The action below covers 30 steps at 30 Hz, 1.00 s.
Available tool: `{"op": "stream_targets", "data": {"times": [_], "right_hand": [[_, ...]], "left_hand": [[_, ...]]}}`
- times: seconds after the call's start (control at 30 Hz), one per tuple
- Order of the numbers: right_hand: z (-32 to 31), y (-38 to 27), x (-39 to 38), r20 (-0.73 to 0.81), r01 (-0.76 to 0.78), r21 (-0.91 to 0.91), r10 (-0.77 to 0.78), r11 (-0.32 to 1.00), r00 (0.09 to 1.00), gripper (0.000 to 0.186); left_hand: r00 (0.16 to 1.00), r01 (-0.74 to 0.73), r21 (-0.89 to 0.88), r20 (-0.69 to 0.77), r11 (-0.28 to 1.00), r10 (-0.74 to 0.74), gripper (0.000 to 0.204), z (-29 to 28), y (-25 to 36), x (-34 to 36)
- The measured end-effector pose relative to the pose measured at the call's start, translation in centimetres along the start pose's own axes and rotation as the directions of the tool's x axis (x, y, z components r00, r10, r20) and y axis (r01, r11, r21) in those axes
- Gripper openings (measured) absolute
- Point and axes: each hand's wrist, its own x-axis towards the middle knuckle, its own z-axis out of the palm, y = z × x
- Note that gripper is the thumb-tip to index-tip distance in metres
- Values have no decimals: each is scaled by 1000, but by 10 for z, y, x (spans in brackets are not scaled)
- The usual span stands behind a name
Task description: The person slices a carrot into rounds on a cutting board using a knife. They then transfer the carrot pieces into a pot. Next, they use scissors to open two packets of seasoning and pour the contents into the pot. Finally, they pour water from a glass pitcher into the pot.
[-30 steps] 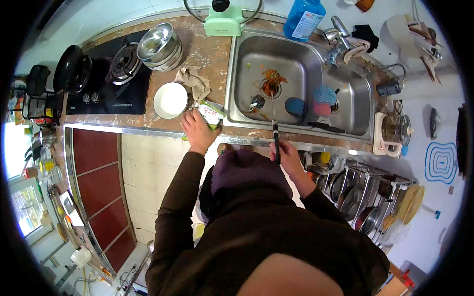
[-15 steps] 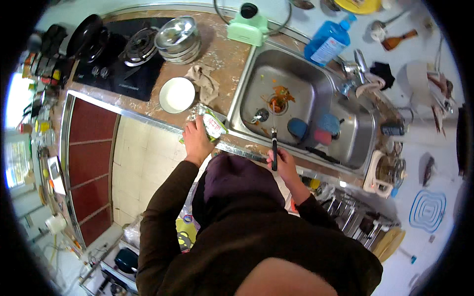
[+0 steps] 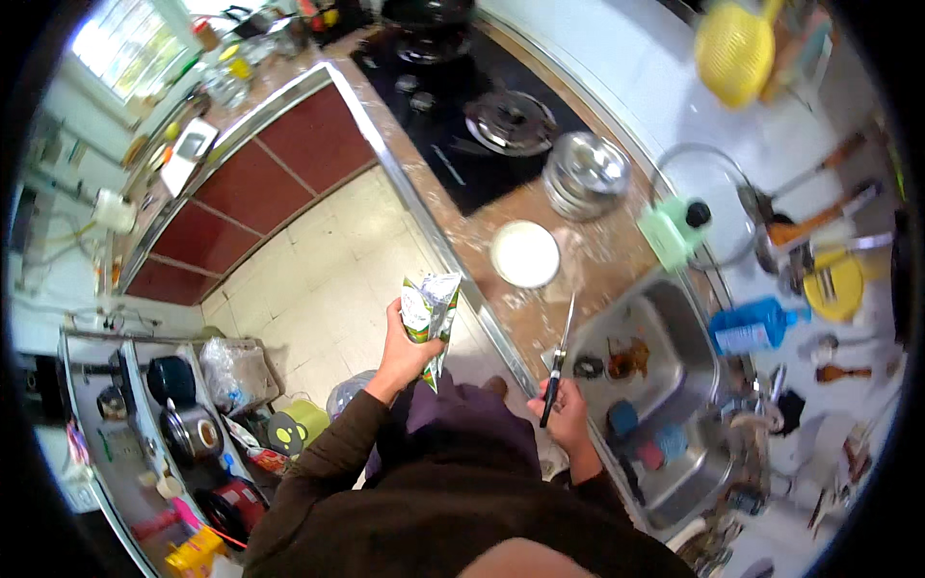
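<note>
My left hand (image 3: 409, 356) grips a crumpled white-and-green packet (image 3: 431, 306) upright over the floor, off the counter's edge. My right hand (image 3: 564, 409) holds a long, narrow metal tool by its black handle (image 3: 551, 393), tip pointing up beside the sink; I cannot tell exactly what tool it is. A white bowl (image 3: 525, 253) stands on the brown counter (image 3: 455, 207), beside a blurred beige cloth (image 3: 570, 260). In the double steel sink (image 3: 665, 347) lie orange scraps (image 3: 628, 358), a blue scrubber (image 3: 621, 417) and pink and blue items (image 3: 653, 453).
A black hob (image 3: 414, 106), stacked steel bowls (image 3: 586, 178), a green appliance (image 3: 665, 236) and a blue bottle (image 3: 747, 328) line the counter. Utensils hang on the wall (image 3: 838, 87). Behind are red cabinets (image 3: 260, 183); at lower left, a rack of pots (image 3: 173, 424) and bags (image 3: 236, 380).
The packet has been lifted from the counter's edge in my left hand. My right hand keeps hold of the tool. The view has swung left toward the hob and window.
</note>
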Motion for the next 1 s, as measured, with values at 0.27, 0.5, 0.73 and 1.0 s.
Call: {"op": "stream_targets", "data": {"times": [0.27,0.5,0.73,1.0], "right_hand": [[147,-55,103,221,-3,49,-8,999,975,38],[333,-112,208,368,78,220,-157,972,916,44],[458,-156,282,493,-49,57,15,997,870,29],[569,-195,381,715,-74,-106,127,992,688,23]], "left_hand": [[967,-176,31,-182,984,179,87,-134,17,33],[905,-285,329,-217,900,366,91,-248,45,86],[836,-276,491,-301,826,459,85,-336,58,131],[747,-196,434,-515,879,421,82,-407,71,203]]}}
